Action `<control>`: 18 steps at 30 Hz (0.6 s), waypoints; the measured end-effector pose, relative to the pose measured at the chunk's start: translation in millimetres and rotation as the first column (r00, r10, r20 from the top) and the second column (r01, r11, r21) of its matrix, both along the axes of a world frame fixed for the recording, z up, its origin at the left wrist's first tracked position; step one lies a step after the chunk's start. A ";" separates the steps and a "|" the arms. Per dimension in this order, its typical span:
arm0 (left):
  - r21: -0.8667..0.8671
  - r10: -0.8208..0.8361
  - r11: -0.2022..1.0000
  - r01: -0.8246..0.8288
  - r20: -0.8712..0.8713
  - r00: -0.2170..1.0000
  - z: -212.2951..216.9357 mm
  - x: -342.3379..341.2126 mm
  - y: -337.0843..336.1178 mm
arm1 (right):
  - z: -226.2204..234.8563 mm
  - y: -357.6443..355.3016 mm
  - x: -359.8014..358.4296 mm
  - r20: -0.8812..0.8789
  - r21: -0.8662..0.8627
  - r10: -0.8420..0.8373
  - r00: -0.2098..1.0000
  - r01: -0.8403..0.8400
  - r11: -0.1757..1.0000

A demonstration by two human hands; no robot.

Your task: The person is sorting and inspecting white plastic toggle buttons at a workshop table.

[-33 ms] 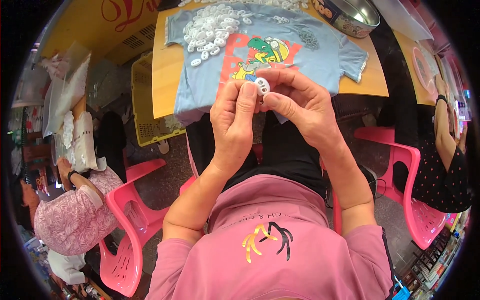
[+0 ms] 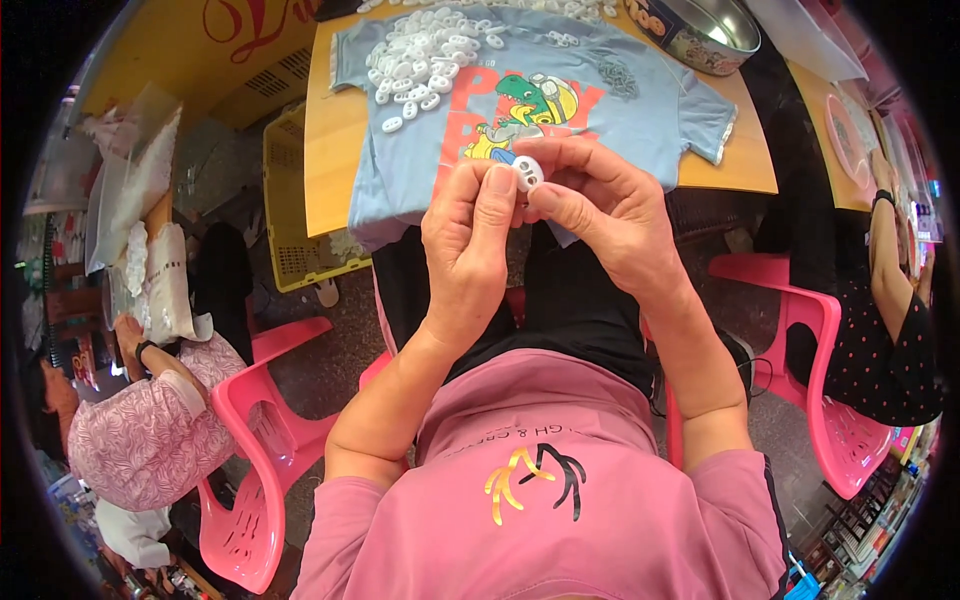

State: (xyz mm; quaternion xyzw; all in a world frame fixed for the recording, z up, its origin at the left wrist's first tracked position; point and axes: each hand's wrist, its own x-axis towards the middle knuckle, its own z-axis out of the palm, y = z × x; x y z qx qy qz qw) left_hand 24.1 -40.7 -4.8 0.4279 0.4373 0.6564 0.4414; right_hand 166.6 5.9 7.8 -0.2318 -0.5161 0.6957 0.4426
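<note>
The white oval piece (image 2: 528,173), pierced with small holes, was held up between both hands, above the near part of the blue T-shirt (image 2: 400,165) spread on the table (image 2: 325,160). The left hand (image 2: 468,225) had its fingers closed in a narrow pinch on the piece's left side. The right hand (image 2: 608,215) curled around from the right, its thumb at the near right edge; what its other fingertips gripped behind could not be told.

The piece looked light, stiff and smooth, probably plastic, so it might slip or turn if squeezed unevenly. The outer rim seemed the best hold, leaving the holes uncovered. A heap of similar pieces (image 2: 420,60) lay at the far left of the shirt, and a tangle of small grey bits (image 2: 618,76) at the far right.
</note>
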 end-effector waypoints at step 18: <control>0.259 -0.158 0.946 0.196 -0.161 0.974 -19.1 -13.5 8.5 | 15.4 -4.7 -1.2 -0.032 -0.174 0.014 0.999 -0.020 0.985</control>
